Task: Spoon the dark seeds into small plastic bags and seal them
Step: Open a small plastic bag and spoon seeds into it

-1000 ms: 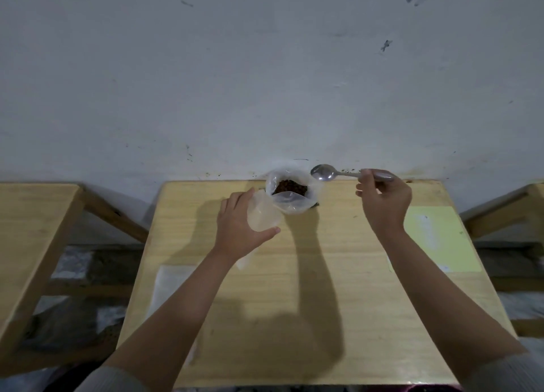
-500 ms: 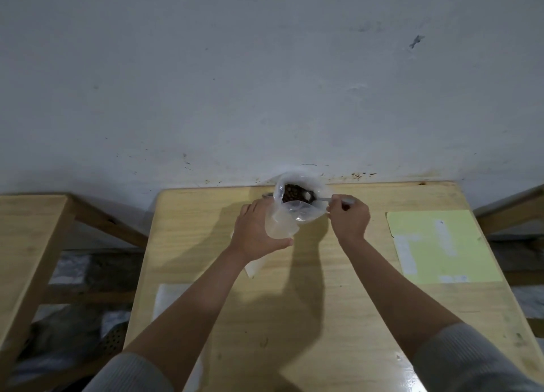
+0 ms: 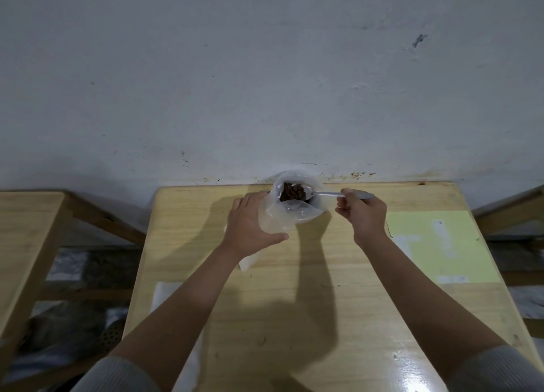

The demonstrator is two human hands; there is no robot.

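You are working over a pale wooden surface (image 3: 309, 274) whose varnish is shining glossy near your right sleeve and looking matt farther off. Your right hand (image 3: 363, 215) is gripping a spoon (image 3: 323, 194) of bright, smooth metal that is catching the light. Your left hand (image 3: 250, 223) is holding a small bag (image 3: 275, 219) of thin, cloudy plastic, and beside it the larger bag (image 3: 306, 212) is showing clear, crinkled plastic around matt dark seeds (image 3: 294, 193). A pale yellow sheet (image 3: 435, 244) that looks like paper is lying flat and matt, with scuffed white patches. The wall (image 3: 265, 82) behind is looking chalky, rough and stained. Your sleeves (image 3: 500, 368) are showing a ribbed grey knit.
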